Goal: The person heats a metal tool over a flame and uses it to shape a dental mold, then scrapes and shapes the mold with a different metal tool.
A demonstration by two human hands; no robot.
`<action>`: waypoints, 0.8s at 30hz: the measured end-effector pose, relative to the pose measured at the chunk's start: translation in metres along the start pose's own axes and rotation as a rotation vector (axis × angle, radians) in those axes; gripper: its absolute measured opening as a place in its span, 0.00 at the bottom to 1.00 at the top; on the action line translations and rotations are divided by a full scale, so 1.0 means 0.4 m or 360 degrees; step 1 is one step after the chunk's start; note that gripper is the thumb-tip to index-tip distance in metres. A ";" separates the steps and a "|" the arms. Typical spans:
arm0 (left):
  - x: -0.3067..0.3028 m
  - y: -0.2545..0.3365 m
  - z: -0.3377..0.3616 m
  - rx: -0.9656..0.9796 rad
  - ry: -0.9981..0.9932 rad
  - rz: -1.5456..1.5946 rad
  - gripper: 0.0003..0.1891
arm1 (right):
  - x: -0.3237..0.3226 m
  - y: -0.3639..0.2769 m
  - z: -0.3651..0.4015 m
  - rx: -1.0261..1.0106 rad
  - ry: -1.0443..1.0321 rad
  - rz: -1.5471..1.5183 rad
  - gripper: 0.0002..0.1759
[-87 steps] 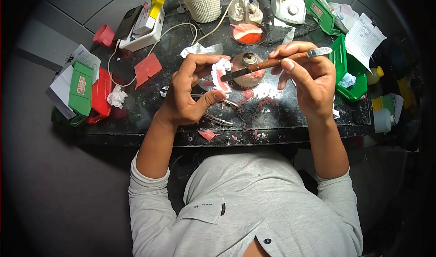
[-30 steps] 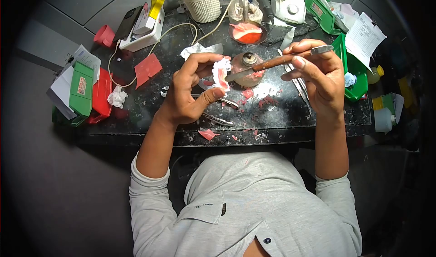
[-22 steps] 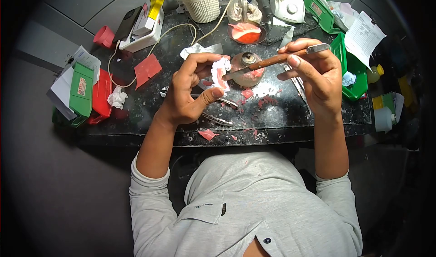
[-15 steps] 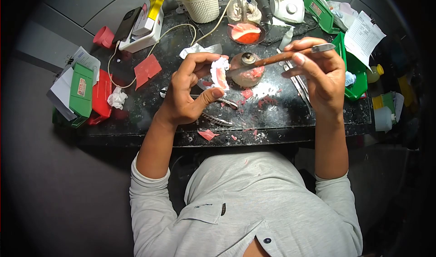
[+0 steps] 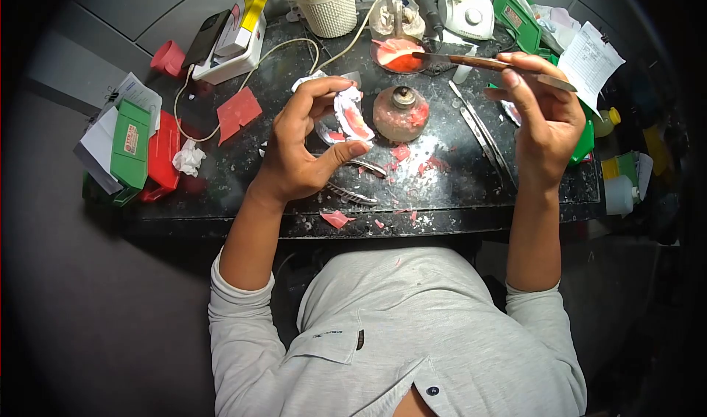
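In my left hand (image 5: pixel 298 144), fingers and thumb pinch a white plaster dental cast (image 5: pixel 353 115) with pink wax along its face. My right hand (image 5: pixel 546 118) grips a wax knife (image 5: pixel 482 62) by its brown handle. The blade tip reaches the right side of a small dark pan, over the melted red wax (image 5: pixel 402 64). Between the hands stands a round glass spirit lamp (image 5: pixel 400 122) smeared with pink wax, its metal wick holder on top. Pink wax scraps (image 5: pixel 431 165) lie in front of the lamp.
Metal instruments (image 5: pixel 482 137) lie right of the lamp, with more under my left hand. A pink wax sheet (image 5: pixel 238 113), red bin (image 5: pixel 163 159) and green bin (image 5: pixel 131 148) are at left. Behind are a woven basket (image 5: pixel 328 15) and white machine (image 5: pixel 465 10); papers (image 5: pixel 591 62) stand right.
My right hand has moved the wax knife away from the cast, up and right, so its tip is now at the wax pan. The left hand has tilted the cast slightly.
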State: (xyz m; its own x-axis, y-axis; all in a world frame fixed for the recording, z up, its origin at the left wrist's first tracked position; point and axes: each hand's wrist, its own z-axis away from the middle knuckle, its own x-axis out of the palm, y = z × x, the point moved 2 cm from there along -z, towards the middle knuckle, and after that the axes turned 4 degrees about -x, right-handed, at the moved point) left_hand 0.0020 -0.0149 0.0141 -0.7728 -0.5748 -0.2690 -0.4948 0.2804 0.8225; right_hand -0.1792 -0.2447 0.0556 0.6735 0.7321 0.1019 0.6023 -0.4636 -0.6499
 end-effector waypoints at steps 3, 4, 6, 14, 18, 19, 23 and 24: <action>0.000 -0.007 0.000 0.0001 0.0004 0.0048 0.37 | -0.017 -0.016 -0.007 0.0192 0.0002 -0.0225 0.10; 0.000 -0.009 -0.001 0.0000 -0.0005 0.0060 0.37 | -0.018 -0.012 -0.006 0.0194 0.0000 -0.0227 0.10; 0.001 -0.010 0.000 -0.0004 -0.0017 0.0074 0.37 | -0.020 0.000 -0.001 0.0258 -0.0076 -0.0092 0.10; 0.008 -0.015 0.000 0.0026 -0.0111 0.0170 0.38 | 0.027 -0.006 0.021 0.0536 -0.0226 -0.0501 0.11; 0.012 -0.012 -0.001 0.0039 -0.0132 0.0165 0.39 | 0.042 -0.007 0.029 0.0593 -0.0281 -0.0554 0.10; 0.011 -0.012 -0.001 0.0045 -0.0135 0.0164 0.39 | 0.045 -0.007 0.030 0.0588 -0.0270 -0.0540 0.10; 0.011 -0.013 0.000 0.0041 -0.0144 0.0154 0.38 | 0.041 -0.003 0.031 0.0579 -0.0258 -0.0528 0.11; 0.011 -0.013 0.000 0.0042 -0.0145 0.0153 0.38 | 0.042 -0.004 0.031 0.0578 -0.0258 -0.0528 0.11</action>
State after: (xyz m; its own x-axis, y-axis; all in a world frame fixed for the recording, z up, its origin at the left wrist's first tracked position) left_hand 0.0013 -0.0189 0.0085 -0.8495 -0.4726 -0.2345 -0.4259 0.3518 0.8336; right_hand -0.1743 -0.2255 0.0491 0.3790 0.8916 0.2478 0.5652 -0.0109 -0.8249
